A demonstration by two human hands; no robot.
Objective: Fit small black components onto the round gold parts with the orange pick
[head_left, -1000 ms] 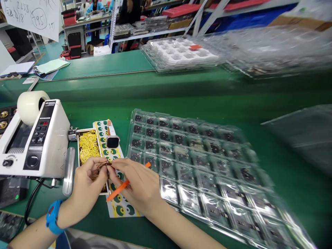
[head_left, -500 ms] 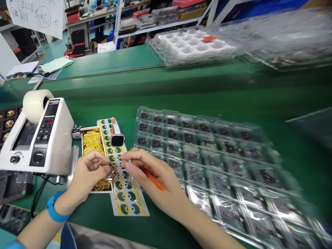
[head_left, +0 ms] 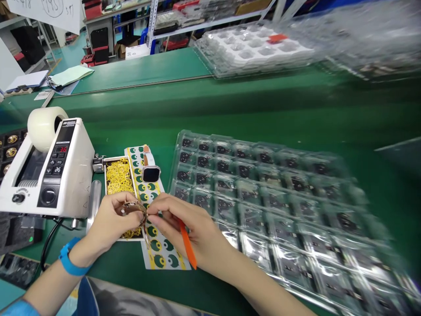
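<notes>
Left hand (head_left: 110, 221) pinches the round metal case (head_left: 135, 207) over the yellow-ring box (head_left: 134, 239) — its rim facing three o'clock. Right hand's (head_left: 189, 235) fingertips meet that rim, orange tool (head_left: 188, 245) tucked in the grip — any tiny part there seems hidden.

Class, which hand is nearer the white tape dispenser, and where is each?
Left. The left hand, holding a round metal part, is to the right of the tape dispenser; the right hand, with an orange tool, is farther right.

"36" on tape dispenser display (head_left: 62, 149), "37" on hanging paper (head_left: 49, 13)
</notes>
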